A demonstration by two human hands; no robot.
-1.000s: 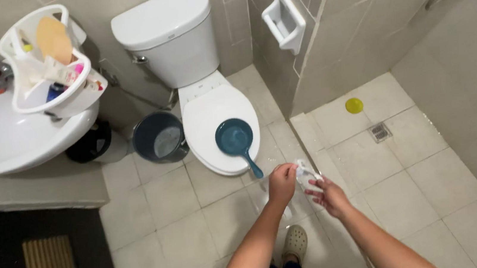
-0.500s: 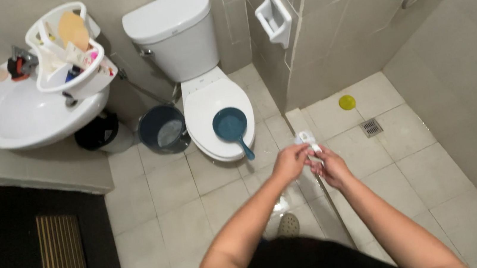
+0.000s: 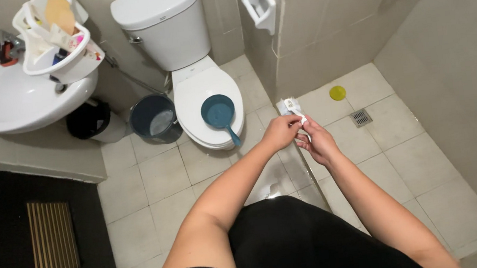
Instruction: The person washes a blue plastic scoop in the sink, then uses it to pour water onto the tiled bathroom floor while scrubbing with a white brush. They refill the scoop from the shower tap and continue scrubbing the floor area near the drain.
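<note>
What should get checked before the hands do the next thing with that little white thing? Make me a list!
1. Both hands on the small white object: ok. The left hand and right hand meet at it.
2. Firm grip: cannot tell, the fingers hide most of it.
3. What the object is: cannot tell, too small.
4. Toilet lid shut: ok, with a blue scoop resting on it.
5. Floor under the hands: not ok, the tiles look wet and shiny there.
6. Bucket out of the way: ok, it stands left of the toilet, apart from the hands.
</note>
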